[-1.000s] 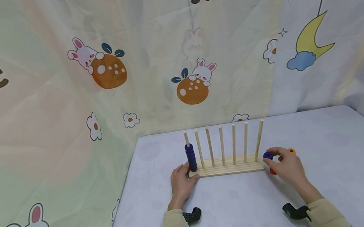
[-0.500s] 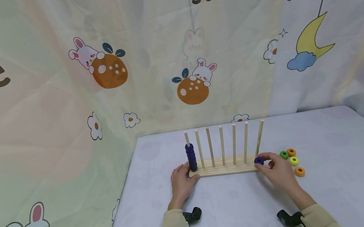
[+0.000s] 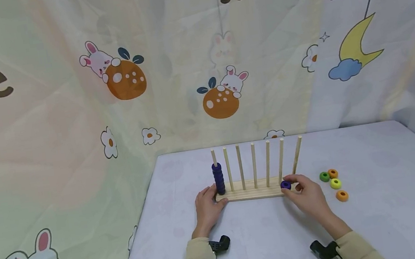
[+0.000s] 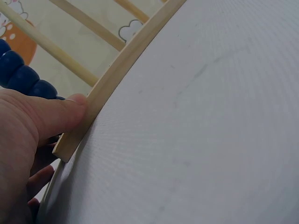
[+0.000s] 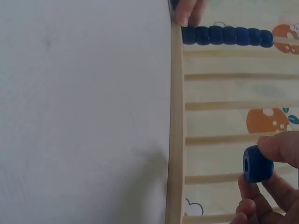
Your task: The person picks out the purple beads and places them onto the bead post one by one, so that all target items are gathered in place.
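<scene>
A wooden bead rack with a row of upright pegs stands on the table. Its leftmost peg carries a stack of dark blue beads, with bare peg above them. My left hand grips the left end of the base; in the left wrist view the thumb lies on the front edge, other fingers partly hidden behind. My right hand pinches one blue bead between thumb and fingers, in front of the rack's right part. The bead's hole shows in the right wrist view, and the bead is off the pegs.
To the right of the rack lie loose beads: a green bead, a yellow bead, and two orange beads, one behind and one nearer. A printed cloth hangs behind the white table.
My right hand has carried the blue bead leftward from beside the rack to in front of its right part, uncovering the loose beads. The left hand keeps its grip on the base.
</scene>
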`<state>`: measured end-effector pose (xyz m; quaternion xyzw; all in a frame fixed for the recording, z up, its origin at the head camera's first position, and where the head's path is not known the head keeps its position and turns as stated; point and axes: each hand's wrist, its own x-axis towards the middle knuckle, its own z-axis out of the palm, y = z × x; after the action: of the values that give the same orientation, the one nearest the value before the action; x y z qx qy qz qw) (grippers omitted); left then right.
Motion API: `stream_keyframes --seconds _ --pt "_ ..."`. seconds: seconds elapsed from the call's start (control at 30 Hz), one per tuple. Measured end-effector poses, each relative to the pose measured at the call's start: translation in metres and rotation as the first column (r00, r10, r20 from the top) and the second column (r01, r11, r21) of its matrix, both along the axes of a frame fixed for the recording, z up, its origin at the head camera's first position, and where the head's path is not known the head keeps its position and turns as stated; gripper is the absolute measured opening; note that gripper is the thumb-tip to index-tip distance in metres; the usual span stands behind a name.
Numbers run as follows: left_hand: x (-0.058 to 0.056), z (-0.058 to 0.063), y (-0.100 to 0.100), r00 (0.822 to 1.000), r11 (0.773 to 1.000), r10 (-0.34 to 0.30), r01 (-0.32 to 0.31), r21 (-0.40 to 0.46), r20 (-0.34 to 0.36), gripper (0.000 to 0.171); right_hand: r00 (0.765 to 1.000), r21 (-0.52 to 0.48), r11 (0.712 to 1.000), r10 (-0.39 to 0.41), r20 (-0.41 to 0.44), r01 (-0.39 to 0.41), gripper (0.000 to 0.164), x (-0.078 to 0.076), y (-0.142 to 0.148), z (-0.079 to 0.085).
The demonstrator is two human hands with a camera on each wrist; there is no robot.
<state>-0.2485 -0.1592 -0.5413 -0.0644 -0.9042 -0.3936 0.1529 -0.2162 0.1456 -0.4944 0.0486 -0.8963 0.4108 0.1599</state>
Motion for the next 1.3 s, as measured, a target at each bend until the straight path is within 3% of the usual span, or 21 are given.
stream_keyframes --seconds 0.3,0.9,1.07,1.3 --pt "0.0 0.001 0.0 1.0 1.0 0.007 -0.008 0.017 0.018 0.059 0.997 -0.031 0.997 0.071 0.007 -0.071 0.037 0.001 -0.023 -0.001" --pt "0.0 0.001 0.001 0.999 1.0 0.015 -0.016 0.022 0.044 0.059 0.98 -0.091 0.977 0.187 -0.07 -0.193 0.034 -0.003 -0.059 0.011" --pt "0.0 0.001 0.001 0.998 1.0 0.016 -0.017 0.026 0.054 0.06 0.978 -0.063 0.978 0.197 -0.064 -0.201 0.037 -0.007 -0.069 0.018" --pt "-0.001 0.0 0.0 0.999 1.0 0.018 -0.018 0.002 0.039 0.06 0.969 -0.048 0.973 0.218 -0.118 -0.225 0.034 -0.009 -0.084 0.036"
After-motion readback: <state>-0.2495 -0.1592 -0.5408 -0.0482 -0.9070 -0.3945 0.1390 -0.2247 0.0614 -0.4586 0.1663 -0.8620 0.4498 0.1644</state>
